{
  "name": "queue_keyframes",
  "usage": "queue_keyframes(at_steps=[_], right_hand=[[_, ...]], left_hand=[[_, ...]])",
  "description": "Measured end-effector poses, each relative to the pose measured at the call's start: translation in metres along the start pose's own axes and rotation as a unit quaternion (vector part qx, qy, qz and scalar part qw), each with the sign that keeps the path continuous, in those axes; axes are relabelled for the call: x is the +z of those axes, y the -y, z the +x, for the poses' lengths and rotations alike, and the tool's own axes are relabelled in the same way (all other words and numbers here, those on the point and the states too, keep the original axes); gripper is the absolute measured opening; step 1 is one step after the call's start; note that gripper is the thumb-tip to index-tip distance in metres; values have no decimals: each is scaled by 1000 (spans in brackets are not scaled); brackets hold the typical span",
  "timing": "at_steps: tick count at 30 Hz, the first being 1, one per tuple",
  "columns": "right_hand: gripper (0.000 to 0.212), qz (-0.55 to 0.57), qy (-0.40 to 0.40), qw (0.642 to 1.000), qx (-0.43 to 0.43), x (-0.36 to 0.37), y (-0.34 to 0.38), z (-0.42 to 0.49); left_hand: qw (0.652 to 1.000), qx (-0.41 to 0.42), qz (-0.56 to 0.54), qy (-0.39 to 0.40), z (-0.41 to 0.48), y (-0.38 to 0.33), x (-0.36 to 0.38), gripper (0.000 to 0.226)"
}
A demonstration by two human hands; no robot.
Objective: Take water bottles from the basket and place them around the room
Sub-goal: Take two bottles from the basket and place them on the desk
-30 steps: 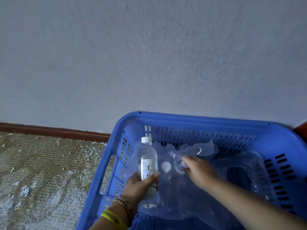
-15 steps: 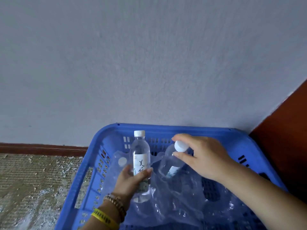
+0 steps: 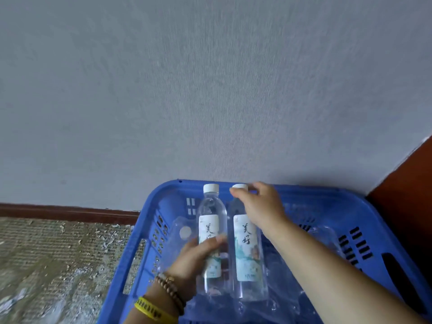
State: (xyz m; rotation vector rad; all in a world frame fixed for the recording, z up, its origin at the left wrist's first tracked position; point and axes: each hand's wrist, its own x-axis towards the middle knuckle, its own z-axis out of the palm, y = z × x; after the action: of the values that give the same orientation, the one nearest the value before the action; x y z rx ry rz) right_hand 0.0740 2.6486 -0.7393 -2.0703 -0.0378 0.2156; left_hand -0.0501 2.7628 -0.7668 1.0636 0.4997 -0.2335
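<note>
A blue plastic basket (image 3: 313, 195) stands against the wall, lined with crumpled clear plastic wrap. My left hand (image 3: 196, 256) grips the lower body of a clear water bottle (image 3: 211, 220) with a white cap and white label, held upright over the basket. My right hand (image 3: 259, 206) pinches the neck and cap of a second, similar water bottle (image 3: 247, 251), lifted upright beside the first. A third bottle's white cap (image 3: 185, 232) shows inside the wrap at the basket's left.
A grey textured wall (image 3: 210, 90) fills the view behind the basket. A brown baseboard (image 3: 65, 210) runs along the floor at left, above a worn carpet (image 3: 46, 265) strewn with flakes. A dark red-brown panel (image 3: 411, 183) stands at the right.
My right hand pulled a second bottle out of the plastic wrap and raised it upright next to the first. My left hand lifted its bottle higher. The view shifted left and closer.
</note>
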Motion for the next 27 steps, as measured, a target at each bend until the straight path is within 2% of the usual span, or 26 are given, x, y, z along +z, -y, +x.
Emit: queue_keyframes(at_steps=[2,5,6,8,11,14,16,19,23,27], right_hand=[[29,39,-3,992,121,2,-1,4],[22,157,79,952,252,-4,3,4],[24,190,101,938,271,-8,5,4],[29,225,137,918,295,-20,10,1],[31,207,185,908,313,-42,37,-15],[31,195,173,929,264,-67,100,-33],[25,249,158,934,202,-88,160,-42],[22,260,164,946,98,-126,266,-56],[18,263,184,947,-15,-172,407,-89],[11,268,218,935,-84,-214,534,-130]], left_hand=[[999,-23,-31,39,-1,7,1,29],[993,-29,-82,79,1,0,6,16],[991,-36,-90,92,0,-6,10,18],[989,-63,-90,103,-6,-22,21,37],[992,-89,-48,79,-27,-52,38,55],[995,-74,-58,44,-63,-102,55,54],[997,-43,-63,24,-89,-150,66,59],[999,14,-41,4,-138,-238,86,71],[996,77,-32,26,-218,-352,111,66],[989,143,-6,47,-309,-454,136,89]])
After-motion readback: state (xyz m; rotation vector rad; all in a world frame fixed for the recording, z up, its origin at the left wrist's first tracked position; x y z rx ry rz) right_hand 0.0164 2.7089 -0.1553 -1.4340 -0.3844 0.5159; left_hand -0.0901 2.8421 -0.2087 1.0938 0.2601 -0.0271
